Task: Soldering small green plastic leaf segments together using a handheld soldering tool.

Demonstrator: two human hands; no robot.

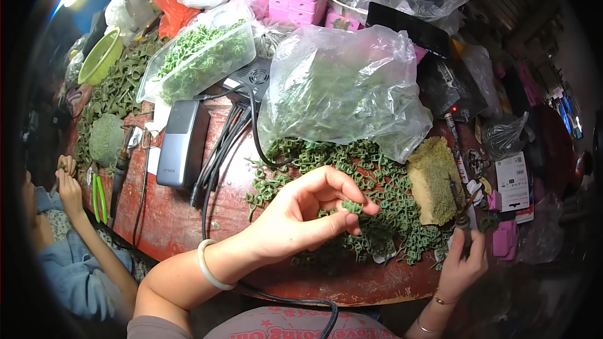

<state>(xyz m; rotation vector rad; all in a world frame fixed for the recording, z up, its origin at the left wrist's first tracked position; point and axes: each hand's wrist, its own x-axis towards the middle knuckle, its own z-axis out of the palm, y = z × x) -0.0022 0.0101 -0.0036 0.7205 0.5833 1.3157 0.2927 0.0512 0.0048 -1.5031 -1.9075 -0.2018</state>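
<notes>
In my left hand (308,207), a small green molded plastic piece (352,206) is pinched between thumb and fingertips, above the table. A loose heap of similar green pieces (402,220) spreads beneath and beyond this hand. At the right, my right hand (465,257) has its fingers closed on a slim, dark brown rod-shaped tool (463,220), whose exact kind I cannot make out. The tool points up beside a worn yellow-green foam block (433,179).
A clear bag of green pieces (345,88) lies behind the heap. Left of it are a plastic tub (195,63), a grey power bank (182,144) and black cables (220,150). Pink boxes (298,0) stand at the back. A co-worker's hands (66,179) are at far left.
</notes>
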